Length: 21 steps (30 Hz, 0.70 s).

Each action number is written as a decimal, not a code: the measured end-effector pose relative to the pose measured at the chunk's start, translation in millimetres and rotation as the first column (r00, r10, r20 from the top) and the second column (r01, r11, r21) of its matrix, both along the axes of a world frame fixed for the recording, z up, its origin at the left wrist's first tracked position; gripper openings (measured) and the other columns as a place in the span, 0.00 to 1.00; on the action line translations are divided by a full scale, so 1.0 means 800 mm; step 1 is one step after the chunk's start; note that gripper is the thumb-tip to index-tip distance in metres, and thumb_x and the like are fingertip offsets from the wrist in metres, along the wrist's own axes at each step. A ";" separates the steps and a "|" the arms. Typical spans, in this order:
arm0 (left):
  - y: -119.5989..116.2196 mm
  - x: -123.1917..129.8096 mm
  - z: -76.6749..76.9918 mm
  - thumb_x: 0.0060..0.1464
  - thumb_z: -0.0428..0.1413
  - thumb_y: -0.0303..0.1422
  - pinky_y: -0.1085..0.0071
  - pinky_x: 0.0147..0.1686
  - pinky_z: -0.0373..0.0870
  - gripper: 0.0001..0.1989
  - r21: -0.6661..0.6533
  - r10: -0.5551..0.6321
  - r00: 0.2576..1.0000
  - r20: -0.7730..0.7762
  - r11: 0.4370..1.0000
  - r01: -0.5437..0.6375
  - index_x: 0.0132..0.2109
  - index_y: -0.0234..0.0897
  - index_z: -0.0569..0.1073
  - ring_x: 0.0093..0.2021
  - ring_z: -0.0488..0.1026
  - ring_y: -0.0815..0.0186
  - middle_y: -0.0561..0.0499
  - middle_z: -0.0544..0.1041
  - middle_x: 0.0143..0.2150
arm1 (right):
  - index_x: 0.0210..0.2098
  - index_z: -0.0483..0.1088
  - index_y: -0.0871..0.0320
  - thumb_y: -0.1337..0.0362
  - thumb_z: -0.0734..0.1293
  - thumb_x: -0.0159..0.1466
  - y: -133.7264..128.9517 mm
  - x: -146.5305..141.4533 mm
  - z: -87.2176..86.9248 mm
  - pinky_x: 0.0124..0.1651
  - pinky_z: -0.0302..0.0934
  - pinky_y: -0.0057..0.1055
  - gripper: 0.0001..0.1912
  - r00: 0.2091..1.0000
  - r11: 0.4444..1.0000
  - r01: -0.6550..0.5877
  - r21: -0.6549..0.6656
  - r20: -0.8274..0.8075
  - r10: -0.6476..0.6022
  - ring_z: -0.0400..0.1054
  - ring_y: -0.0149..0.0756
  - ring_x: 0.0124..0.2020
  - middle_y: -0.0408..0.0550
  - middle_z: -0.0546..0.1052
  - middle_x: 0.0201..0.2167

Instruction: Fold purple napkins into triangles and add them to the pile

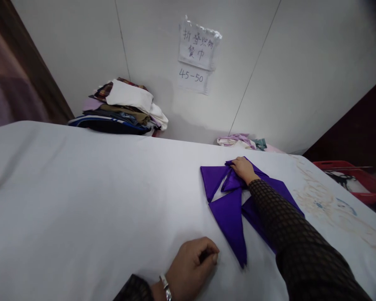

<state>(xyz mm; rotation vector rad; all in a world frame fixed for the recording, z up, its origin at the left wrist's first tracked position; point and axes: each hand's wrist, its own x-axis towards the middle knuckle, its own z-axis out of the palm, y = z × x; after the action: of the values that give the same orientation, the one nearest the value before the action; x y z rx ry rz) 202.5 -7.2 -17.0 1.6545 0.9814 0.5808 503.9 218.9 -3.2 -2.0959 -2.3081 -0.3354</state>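
Several purple cloth napkins (228, 223), folded into pointed triangular shapes, lie overlapping on the right half of the white-covered table. My right hand (242, 169) reaches over them, its fingers closed on a folded purple napkin (233, 180) at the far side of the group. The right forearm, in a dark netted sleeve, hides part of the purple cloth beneath it. Near the front edge of the view my left hand (192, 267) rests close to the tabletop, fingers curled and thumb against the index finger. Nothing shows in it, and it stays apart from the nearest napkin tip.
The white tablecloth (97, 200) has a printed pattern at the right. Behind the table rise a pile of folded clothes (128, 104) and some pinkish cloths (238, 141). A red basket (372, 196) stands at the right; paper signs (196, 50) hang on the wall.
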 end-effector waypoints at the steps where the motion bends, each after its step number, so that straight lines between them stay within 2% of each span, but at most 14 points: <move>1: 0.000 0.000 -0.001 0.51 0.50 0.29 0.75 0.32 0.61 0.06 0.003 0.003 1.000 0.002 1.000 -0.003 0.31 0.38 0.73 0.30 0.69 0.69 0.56 0.74 0.28 | 0.44 0.74 0.57 0.62 0.61 0.64 0.001 0.002 -0.001 0.50 0.57 0.32 0.13 1.000 1.000 -0.027 0.004 -0.013 0.027 0.66 0.42 0.47 0.55 0.75 0.42; 6: 0.001 -0.002 -0.003 0.52 0.51 0.31 0.76 0.32 0.61 0.06 0.023 -0.008 1.000 0.000 1.000 0.008 0.32 0.38 0.72 0.29 0.68 0.70 0.55 0.74 0.28 | 0.51 0.71 0.57 0.71 0.58 0.63 0.004 0.023 -0.014 0.53 0.57 0.31 0.19 0.982 0.992 -0.124 -0.003 -0.142 0.123 0.65 0.39 0.50 0.53 0.73 0.49; 13: 0.003 -0.003 -0.005 0.54 0.51 0.32 0.76 0.32 0.61 0.06 0.024 -0.034 0.999 -0.001 0.999 0.035 0.32 0.37 0.72 0.30 0.67 0.70 0.55 0.73 0.28 | 0.50 0.73 0.60 0.71 0.56 0.63 0.002 0.043 -0.025 0.55 0.58 0.35 0.20 0.970 0.989 -0.144 0.017 -0.197 0.145 0.66 0.40 0.51 0.55 0.73 0.50; 18: 0.003 -0.003 -0.006 0.54 0.51 0.31 0.76 0.32 0.61 0.06 0.024 -0.036 0.999 0.010 0.999 0.036 0.32 0.38 0.72 0.30 0.67 0.70 0.56 0.73 0.28 | 0.52 0.71 0.59 0.71 0.56 0.63 -0.001 0.041 -0.022 0.56 0.58 0.34 0.21 0.959 0.986 -0.166 0.030 -0.226 0.168 0.67 0.39 0.51 0.53 0.73 0.51; 21: 0.003 -0.003 -0.007 0.54 0.51 0.31 0.76 0.32 0.61 0.06 0.026 -0.037 0.999 0.013 0.999 0.037 0.33 0.38 0.72 0.30 0.68 0.71 0.56 0.73 0.28 | 0.56 0.67 0.60 0.71 0.56 0.62 0.000 0.033 -0.014 0.59 0.55 0.36 0.23 0.952 0.983 -0.165 0.075 -0.248 0.178 0.64 0.39 0.55 0.53 0.71 0.54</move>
<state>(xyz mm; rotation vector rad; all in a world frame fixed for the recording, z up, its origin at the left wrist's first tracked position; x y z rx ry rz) 200.3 -5.1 -22.8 1.6863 0.9353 0.5816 530.1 218.6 -14.8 -1.7774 -2.2786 -0.1156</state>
